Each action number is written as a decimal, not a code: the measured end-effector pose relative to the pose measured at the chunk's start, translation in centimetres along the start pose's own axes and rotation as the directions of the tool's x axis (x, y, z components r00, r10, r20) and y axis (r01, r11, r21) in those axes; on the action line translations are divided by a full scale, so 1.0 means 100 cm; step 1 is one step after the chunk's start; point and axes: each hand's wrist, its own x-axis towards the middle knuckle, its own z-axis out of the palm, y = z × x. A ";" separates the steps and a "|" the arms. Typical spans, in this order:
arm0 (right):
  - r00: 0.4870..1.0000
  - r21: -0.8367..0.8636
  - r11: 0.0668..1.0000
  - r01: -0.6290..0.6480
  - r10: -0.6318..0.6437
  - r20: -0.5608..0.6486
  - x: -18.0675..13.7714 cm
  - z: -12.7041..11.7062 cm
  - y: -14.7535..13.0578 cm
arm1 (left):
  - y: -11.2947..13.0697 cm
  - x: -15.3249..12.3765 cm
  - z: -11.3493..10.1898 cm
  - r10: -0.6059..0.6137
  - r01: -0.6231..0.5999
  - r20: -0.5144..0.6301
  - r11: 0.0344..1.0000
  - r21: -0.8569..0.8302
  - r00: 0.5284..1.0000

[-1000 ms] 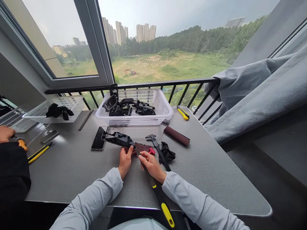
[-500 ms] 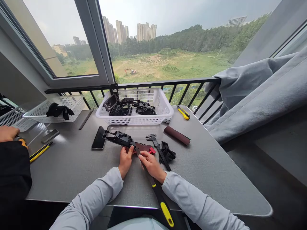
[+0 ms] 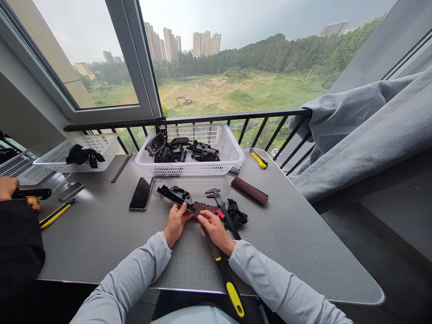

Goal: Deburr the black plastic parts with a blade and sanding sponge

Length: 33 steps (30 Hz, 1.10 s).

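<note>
My left hand is closed on the near end of a black molded plastic part, holding it tilted above the table. In my right hand is a flat file, pinched by its blade; its black and yellow handle points back toward my body over the table's edge. The file's tip meets or comes very close to the part's end, and the exact contact is hidden by my fingers. Just beyond my hands lies brown sandpaper with a small red piece. Black calipers rest beside my right hand, against a crumpled black cloth.
A white basket of black parts stands at the back. Around it lie a phone, rolled sandpaper and a yellow cutter. At left, another person's hand is near a second cutter and a white basket.
The black part has turned and shifted in my left hand, its far end swinging right. My right hand and the file moved slightly right. The other person's hand now has a black item.
</note>
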 end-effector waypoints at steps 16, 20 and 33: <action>1.000 0.001 1.000 -0.013 0.013 0.016 -0.003 0.001 -0.001 | 0.000 -0.003 0.000 -0.033 0.034 0.017 0.999 -0.030 0.999; 1.000 0.009 1.000 -0.015 0.015 0.014 -0.002 0.001 0.000 | 0.000 -0.003 -0.001 -0.036 0.036 0.018 0.998 -0.043 0.999; 1.000 0.106 0.994 -0.020 0.019 0.014 -0.003 0.002 -0.010 | 0.008 -0.005 0.001 -0.038 0.049 0.125 0.996 -0.080 0.991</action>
